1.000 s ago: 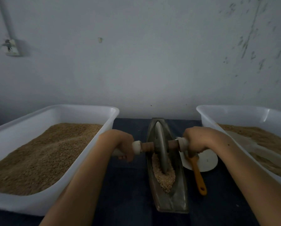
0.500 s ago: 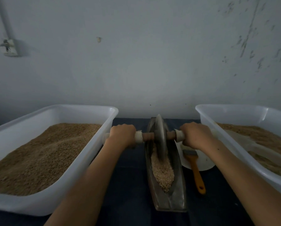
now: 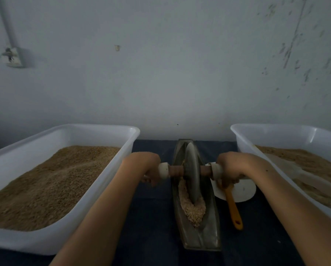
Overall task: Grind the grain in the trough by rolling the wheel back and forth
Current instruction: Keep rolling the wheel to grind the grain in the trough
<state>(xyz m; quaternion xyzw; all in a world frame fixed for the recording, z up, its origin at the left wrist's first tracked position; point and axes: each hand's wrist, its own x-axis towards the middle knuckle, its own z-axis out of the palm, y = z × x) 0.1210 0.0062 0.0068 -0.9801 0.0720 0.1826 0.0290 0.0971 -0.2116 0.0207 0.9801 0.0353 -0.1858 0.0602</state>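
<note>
A narrow grey boat-shaped trough [image 3: 208, 233] lies lengthwise on the dark table between two tubs. A grey metal wheel [image 3: 192, 175] stands upright in it on a wooden axle with white handle ends. My left hand [image 3: 150, 167] grips the left handle and my right hand [image 3: 229, 167] grips the right one. Pale crushed grain [image 3: 194, 210] is heaped in the trough around and in front of the wheel's lower edge.
A white tub [image 3: 107, 189] of brown grain stands at the left, a second white tub [image 3: 243, 139] with grain at the right. A brush with an orange handle [image 3: 233, 210] lies across a white disc [image 3: 243, 191] right of the trough. A wall rises close behind.
The wheel rolled away to the trough's far end half a second ago and has come back towards me to the middle. Both hands kept their grip on the handles.
</note>
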